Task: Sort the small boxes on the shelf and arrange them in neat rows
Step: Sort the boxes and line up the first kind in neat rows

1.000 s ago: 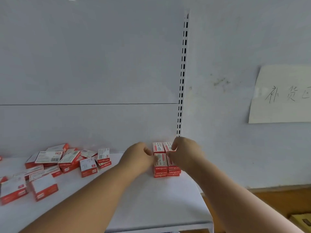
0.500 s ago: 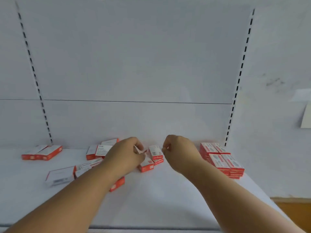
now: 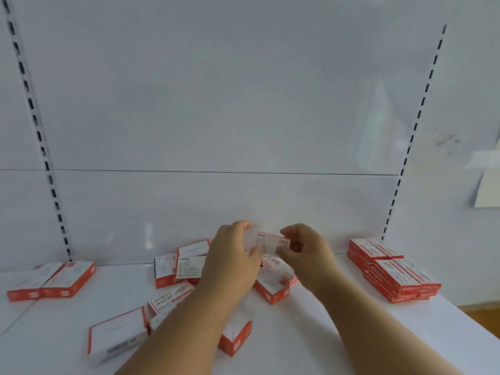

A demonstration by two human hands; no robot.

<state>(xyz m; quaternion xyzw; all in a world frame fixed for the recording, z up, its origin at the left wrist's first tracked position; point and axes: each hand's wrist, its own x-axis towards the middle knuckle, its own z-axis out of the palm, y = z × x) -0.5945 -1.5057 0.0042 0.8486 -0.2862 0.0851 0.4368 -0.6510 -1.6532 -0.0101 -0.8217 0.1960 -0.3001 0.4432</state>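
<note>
left hand (image 3: 232, 259), right hand (image 3: 307, 255), bare forearms, no sleeves/jewelry vis.

On the shelf (image 3: 297, 334), a stack (image 3: 393, 269) of boxes stands in neat rows at the right edge, against the back wall (image 3: 243, 104). A pair (image 3: 51, 280) of boxes lies side by side near the left edge, well apart from the stack. Between them, around the middle, loose boxes (image 3: 184, 269) lie scattered, some overlapping, from the wall toward the front edge. One box (image 3: 272, 243) is above this scatter, between the left hand (image 3: 232, 255) and the right hand (image 3: 305, 250). A paper (image 3: 487, 182) hangs on the wall right of the shelf.
</note>
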